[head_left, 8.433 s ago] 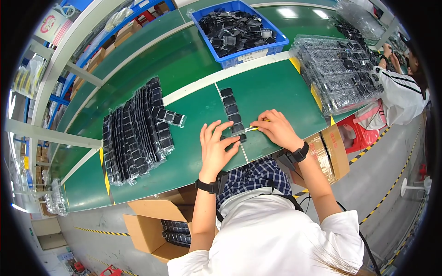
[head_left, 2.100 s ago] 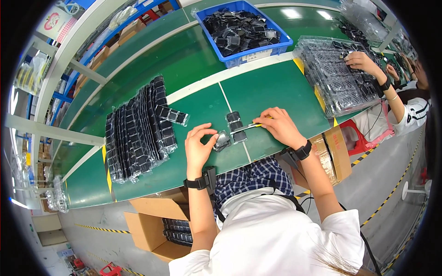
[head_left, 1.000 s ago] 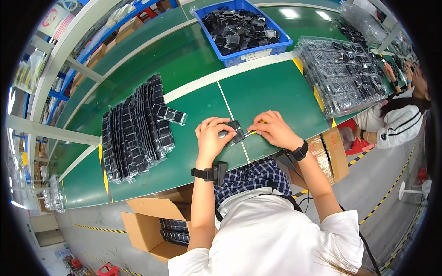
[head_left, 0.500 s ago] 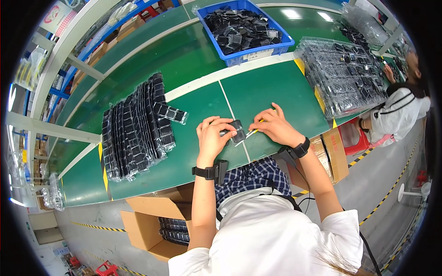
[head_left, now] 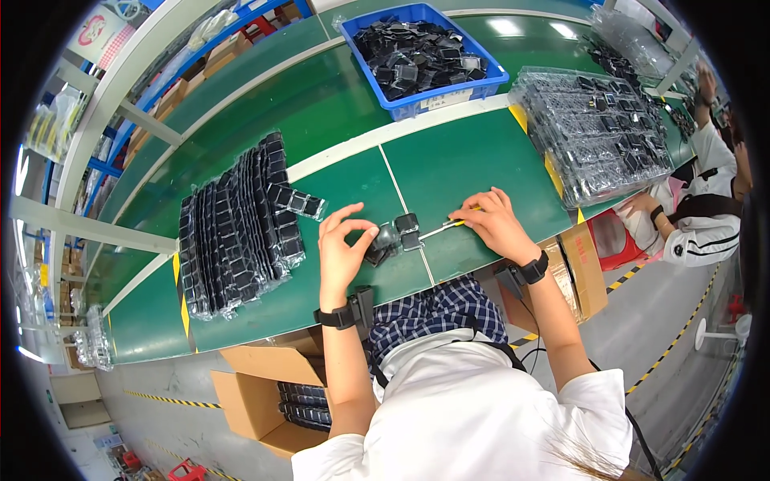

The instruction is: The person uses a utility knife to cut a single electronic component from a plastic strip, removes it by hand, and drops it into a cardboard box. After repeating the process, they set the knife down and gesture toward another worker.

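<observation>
- Lying on the green table [head_left: 481, 160], in the head view, a short black strip [head_left: 407, 232] of two squares sits on the person's side of the blue bin [head_left: 492, 83].
- Its long axis runs from the bin side toward the person, the near end slanting slightly right; it lies across the pale table seam.
- The right hand [head_left: 499, 228], nearer the person than the bin and right of the strip, grips a thin tool [head_left: 437, 232] with a yellow handle; the curled fingers hide part of that handle.
- The tool's metal end points left and slightly toward the person, its tip at or just beside the strip; contact cannot be told.
- The left hand [head_left: 343, 250], lower left of the bin, has thumb and forefinger brought together beside small dark, glossy pieces [head_left: 382, 245]; whether it grasps one or has released it cannot be told.
- These pieces overlap, so their number and outlines are hard to make out.
- Farther left of the bin, long black strips [head_left: 241, 232] lie packed side by side, mostly running toward the person.
- Right of the bin, a co-worker [head_left: 702, 228] is partly cut off by the dark rim.
</observation>
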Demonstrator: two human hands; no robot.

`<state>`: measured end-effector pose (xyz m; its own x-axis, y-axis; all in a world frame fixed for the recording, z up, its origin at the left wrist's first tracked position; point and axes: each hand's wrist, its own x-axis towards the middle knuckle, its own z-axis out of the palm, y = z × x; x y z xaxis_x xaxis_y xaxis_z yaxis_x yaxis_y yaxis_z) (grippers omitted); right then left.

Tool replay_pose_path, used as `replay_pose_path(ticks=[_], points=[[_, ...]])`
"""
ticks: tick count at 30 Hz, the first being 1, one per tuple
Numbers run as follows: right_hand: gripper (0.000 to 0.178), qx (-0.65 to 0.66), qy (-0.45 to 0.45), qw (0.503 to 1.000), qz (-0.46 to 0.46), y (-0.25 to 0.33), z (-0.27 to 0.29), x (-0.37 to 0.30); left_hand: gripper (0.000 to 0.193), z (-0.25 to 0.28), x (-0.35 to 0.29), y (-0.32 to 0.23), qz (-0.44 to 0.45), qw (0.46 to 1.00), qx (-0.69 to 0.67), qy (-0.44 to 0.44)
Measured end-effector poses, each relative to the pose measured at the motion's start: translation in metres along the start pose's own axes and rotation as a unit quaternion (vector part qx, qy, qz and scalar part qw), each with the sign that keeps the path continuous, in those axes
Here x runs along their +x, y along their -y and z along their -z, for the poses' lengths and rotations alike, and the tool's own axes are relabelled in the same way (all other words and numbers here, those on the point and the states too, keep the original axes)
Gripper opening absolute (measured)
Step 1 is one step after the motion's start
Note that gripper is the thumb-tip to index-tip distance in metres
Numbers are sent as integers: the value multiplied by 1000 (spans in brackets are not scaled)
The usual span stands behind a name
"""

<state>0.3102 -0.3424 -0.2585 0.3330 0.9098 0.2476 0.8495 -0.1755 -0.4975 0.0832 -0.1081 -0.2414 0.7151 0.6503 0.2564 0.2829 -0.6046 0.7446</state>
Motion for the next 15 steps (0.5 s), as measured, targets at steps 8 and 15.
replay_pose_path(ticks=[8, 15], points=[[29, -7, -32, 999, 32, 11, -19, 19, 10, 5, -17, 23, 80, 990, -116, -25], [28, -31, -31, 998, 51, 14, -26, 24, 19, -2, -21, 6, 45, 999, 20, -24]])
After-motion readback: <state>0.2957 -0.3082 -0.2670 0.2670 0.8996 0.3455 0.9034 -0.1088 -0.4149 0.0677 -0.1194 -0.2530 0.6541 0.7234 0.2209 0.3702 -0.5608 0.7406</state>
